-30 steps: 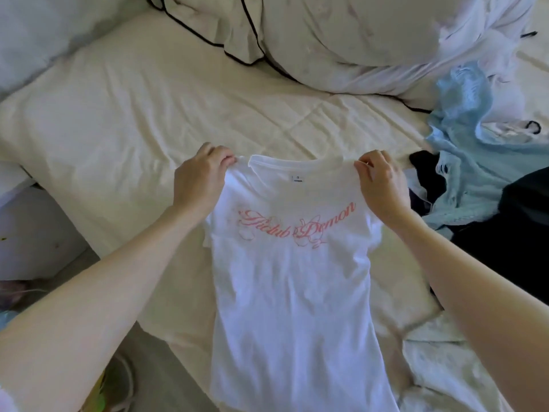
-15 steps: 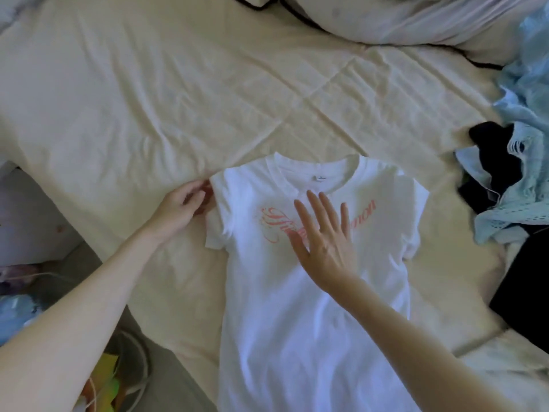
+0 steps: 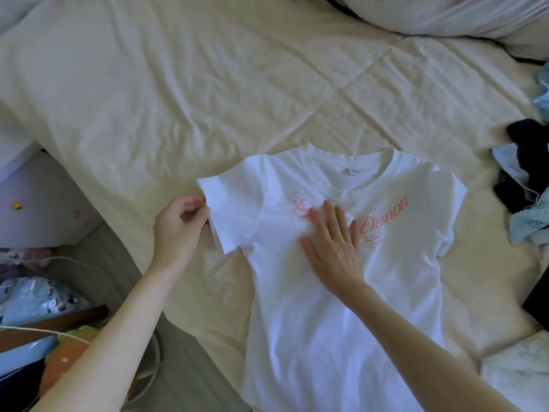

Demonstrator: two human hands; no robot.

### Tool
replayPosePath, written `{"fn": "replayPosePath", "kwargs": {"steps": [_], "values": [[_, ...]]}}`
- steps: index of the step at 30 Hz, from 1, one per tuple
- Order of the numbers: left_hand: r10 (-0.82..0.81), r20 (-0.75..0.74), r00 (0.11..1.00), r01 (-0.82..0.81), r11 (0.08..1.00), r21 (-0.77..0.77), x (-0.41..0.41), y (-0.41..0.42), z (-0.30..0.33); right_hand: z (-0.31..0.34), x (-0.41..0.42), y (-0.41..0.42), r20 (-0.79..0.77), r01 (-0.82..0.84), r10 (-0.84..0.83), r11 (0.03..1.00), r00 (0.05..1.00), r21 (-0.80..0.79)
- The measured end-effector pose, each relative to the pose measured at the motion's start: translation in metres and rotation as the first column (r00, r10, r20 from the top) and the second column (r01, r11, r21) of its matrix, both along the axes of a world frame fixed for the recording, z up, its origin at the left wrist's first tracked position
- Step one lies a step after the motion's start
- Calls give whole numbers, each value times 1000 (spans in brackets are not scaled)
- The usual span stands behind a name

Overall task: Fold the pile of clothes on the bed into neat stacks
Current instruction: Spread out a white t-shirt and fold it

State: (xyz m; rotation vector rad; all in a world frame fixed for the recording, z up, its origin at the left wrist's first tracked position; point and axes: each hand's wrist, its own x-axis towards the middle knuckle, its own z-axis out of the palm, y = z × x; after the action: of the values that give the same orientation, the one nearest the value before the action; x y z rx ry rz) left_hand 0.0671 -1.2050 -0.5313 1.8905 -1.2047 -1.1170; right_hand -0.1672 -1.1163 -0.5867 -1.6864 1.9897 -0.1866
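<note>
A white T-shirt [image 3: 401,286] with pink script lettering lies face up on the cream bed sheet [image 3: 178,99], collar toward the far side. My left hand [image 3: 178,227] pinches the edge of its left sleeve, which is spread out flat to the side. My right hand [image 3: 332,248] presses flat on the chest print with fingers straight. At the right edge sits the pile of clothes [image 3: 528,188], light blue and black pieces.
A white duvet [image 3: 445,16] is bunched at the far right of the bed. Left of the bed stand a white drawer unit [image 3: 38,200] and floor clutter [image 3: 44,337] with cables. A lacy white fabric [image 3: 517,373] lies at the lower right.
The shirt went from being held up by its shoulders to lying flat on the bed. My right hand pressed onto the chest and my left hand pulled the left sleeve out sideways.
</note>
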Motion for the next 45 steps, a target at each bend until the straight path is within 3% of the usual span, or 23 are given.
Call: {"fn": "replayPosePath", "kwargs": {"steps": [3,5,7,10,13,17,23,30,34,38,41,45], "values": [[35,-49,998,-29,992,125,4,-12,-3,11,22,1,37,27,-25,998,999,-48],[76,-102,992,-54,977,207,-3,-30,-7,19,38,0,19,-59,61,993,998,-105],[56,-64,996,-40,972,233,-9,-45,-12,24,54,-1,-8,-146,147,976,989,-159],[71,-15,997,-68,987,144,-9,-52,-12,25,77,-2,-19,-244,244,953,970,-179],[92,36,995,-92,996,2,6,-52,-10,18,89,-11,67,-322,333,938,941,-129],[139,23,990,-140,989,42,20,-43,-23,9,94,-23,19,-400,400,916,916,-16],[182,-93,979,-173,980,96,17,32,-30,20,88,18,116,-343,340,939,933,6],[-66,-159,985,111,949,297,3,175,-36,27,56,133,75,-183,178,981,981,68],[-129,-153,980,178,908,379,-3,207,-37,35,32,177,-20,-34,34,999,999,-15],[-165,-88,982,186,913,363,-9,214,-34,40,1,207,-100,220,-228,972,968,-88],[-98,-71,993,115,940,322,-8,219,-23,46,-30,223,-111,474,-474,880,874,-22],[0,-141,990,54,927,372,1,234,-7,50,-63,239,0,748,-773,614,635,251]]}}
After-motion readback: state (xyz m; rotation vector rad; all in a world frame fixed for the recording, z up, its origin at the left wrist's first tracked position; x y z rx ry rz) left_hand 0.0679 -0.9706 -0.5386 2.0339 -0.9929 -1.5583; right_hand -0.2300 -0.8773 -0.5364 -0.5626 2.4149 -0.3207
